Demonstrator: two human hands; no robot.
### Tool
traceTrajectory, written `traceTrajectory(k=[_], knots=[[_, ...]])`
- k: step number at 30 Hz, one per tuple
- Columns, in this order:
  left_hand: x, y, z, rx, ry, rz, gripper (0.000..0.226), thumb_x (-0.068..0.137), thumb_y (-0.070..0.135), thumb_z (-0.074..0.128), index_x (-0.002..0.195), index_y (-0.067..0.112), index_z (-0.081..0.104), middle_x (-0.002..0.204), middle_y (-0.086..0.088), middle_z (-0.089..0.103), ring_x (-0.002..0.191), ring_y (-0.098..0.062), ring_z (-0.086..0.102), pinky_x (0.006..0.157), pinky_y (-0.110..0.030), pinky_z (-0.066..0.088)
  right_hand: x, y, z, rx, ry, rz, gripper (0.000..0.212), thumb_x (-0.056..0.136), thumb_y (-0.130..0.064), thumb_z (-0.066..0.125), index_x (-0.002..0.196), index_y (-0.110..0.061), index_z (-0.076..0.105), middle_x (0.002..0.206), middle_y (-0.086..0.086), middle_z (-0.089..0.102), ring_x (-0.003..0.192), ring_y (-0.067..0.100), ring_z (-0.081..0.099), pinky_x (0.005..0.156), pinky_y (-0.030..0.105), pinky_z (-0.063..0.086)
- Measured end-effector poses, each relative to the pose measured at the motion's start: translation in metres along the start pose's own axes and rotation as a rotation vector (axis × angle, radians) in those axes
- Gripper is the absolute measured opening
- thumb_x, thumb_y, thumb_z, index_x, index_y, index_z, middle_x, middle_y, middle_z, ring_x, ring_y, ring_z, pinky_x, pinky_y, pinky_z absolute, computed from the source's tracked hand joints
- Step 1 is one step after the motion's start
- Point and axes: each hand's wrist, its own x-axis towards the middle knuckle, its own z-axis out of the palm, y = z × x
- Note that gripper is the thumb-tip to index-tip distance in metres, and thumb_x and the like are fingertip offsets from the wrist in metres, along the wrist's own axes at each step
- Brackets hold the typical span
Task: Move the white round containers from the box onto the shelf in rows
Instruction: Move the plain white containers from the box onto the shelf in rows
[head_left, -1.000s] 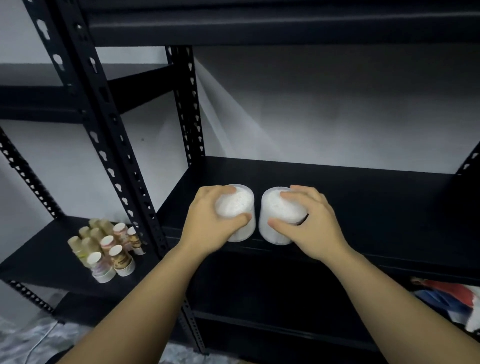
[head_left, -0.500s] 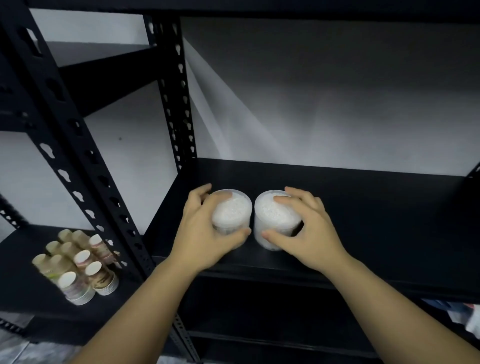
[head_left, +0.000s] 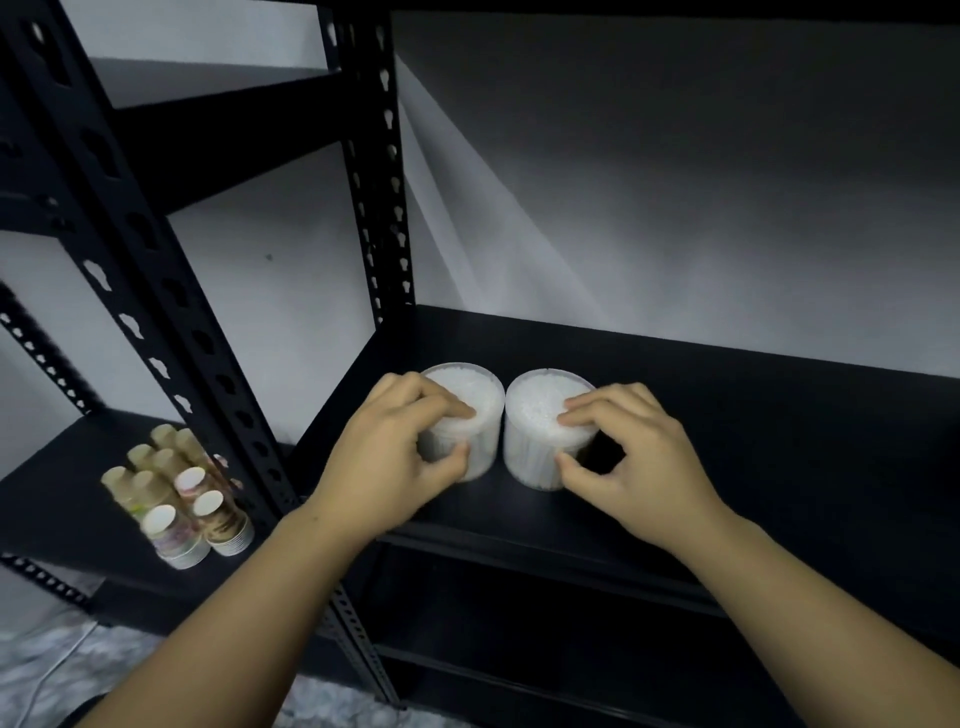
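Your left hand grips one white round plastic container and your right hand pinches its twin, fingers on the lid, thumb on the wall. Both stand touching at frame centre on the black metal shelf. Let go cleanly: a dragging finger could tip one or skew the row.

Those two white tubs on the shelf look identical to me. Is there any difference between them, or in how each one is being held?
Hardly any. The left container stands nearer the shelf's corner post, the right container further along. The left hand wraps the left container, covering much of its side; the right hand holds the right container by fingertips on the lid and thumb on the wall. Both are upright, white, round, alike in size, side by side.
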Motion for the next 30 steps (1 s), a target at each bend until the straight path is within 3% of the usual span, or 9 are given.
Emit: traceTrajectory(k=[4, 6, 9, 13, 16, 25, 30], knots=[[0.024, -0.017, 0.009, 0.022, 0.004, -0.078, 0.029, 0.077, 0.023, 0.08, 0.105, 0.027, 0.074, 0.102, 0.017, 0.06, 0.1, -0.011, 0.053, 0.085, -0.015, 0.043, 0.032, 0.009, 0.01, 0.011, -0.007, 0.07, 0.035, 0.071, -0.039, 0.087, 0.094, -0.02, 0.069, 0.101, -0.014, 0.062, 0.102, 0.009, 0.055, 0.085, 0.019, 0.047], [0.036, -0.026, 0.015, 0.019, 0.017, -0.12, 0.03, 0.077, 0.023, 0.08, 0.106, 0.026, 0.074, 0.101, 0.014, 0.06, 0.1, -0.012, 0.052, 0.084, -0.012, 0.04, 0.05, 0.015, 0.017, -0.001, -0.009, 0.11, 0.041, 0.068, -0.046, 0.088, 0.091, -0.02, 0.066, 0.097, -0.013, 0.061, 0.097, 0.009, 0.056, 0.081, 0.024, 0.049], [0.052, -0.04, 0.023, -0.007, 0.035, -0.164, 0.031, 0.075, 0.022, 0.08, 0.105, 0.026, 0.075, 0.102, 0.012, 0.06, 0.103, -0.013, 0.052, 0.087, -0.018, 0.043, 0.076, 0.023, 0.028, -0.025, -0.017, 0.145, 0.047, 0.066, -0.052, 0.087, 0.089, -0.02, 0.062, 0.097, -0.012, 0.059, 0.091, 0.011, 0.059, 0.078, 0.03, 0.052], [0.077, -0.059, 0.032, -0.032, 0.034, -0.224, 0.033, 0.078, 0.022, 0.079, 0.11, 0.027, 0.074, 0.104, 0.013, 0.059, 0.106, -0.01, 0.05, 0.088, -0.011, 0.038, 0.109, 0.035, 0.04, -0.023, -0.072, 0.174, 0.044, 0.072, -0.049, 0.084, 0.093, -0.021, 0.058, 0.102, -0.012, 0.058, 0.092, 0.012, 0.059, 0.081, 0.034, 0.054], [0.094, -0.073, 0.04, -0.078, 0.075, -0.292, 0.031, 0.079, 0.02, 0.078, 0.11, 0.024, 0.074, 0.105, 0.012, 0.057, 0.11, -0.011, 0.049, 0.091, -0.013, 0.039, 0.134, 0.043, 0.048, -0.01, -0.117, 0.178, 0.042, 0.075, -0.045, 0.083, 0.096, -0.02, 0.057, 0.103, -0.01, 0.058, 0.092, 0.014, 0.058, 0.081, 0.038, 0.054], [0.14, -0.107, 0.048, -0.068, 0.076, -0.357, 0.028, 0.078, 0.018, 0.078, 0.105, 0.023, 0.074, 0.105, 0.006, 0.057, 0.1, -0.013, 0.051, 0.076, -0.005, 0.034, 0.182, 0.061, 0.073, 0.007, -0.146, 0.177, 0.041, 0.079, -0.038, 0.083, 0.103, -0.018, 0.056, 0.107, -0.006, 0.058, 0.096, 0.019, 0.057, 0.083, 0.042, 0.054], [0.153, -0.116, 0.051, -0.058, 0.051, -0.34, 0.029, 0.081, 0.018, 0.077, 0.11, 0.021, 0.074, 0.109, 0.006, 0.057, 0.101, -0.015, 0.052, 0.084, -0.02, 0.039, 0.191, 0.067, 0.078, -0.012, -0.149, 0.202, 0.042, 0.081, -0.036, 0.081, 0.112, -0.017, 0.059, 0.117, -0.003, 0.06, 0.107, 0.02, 0.057, 0.091, 0.041, 0.053]])
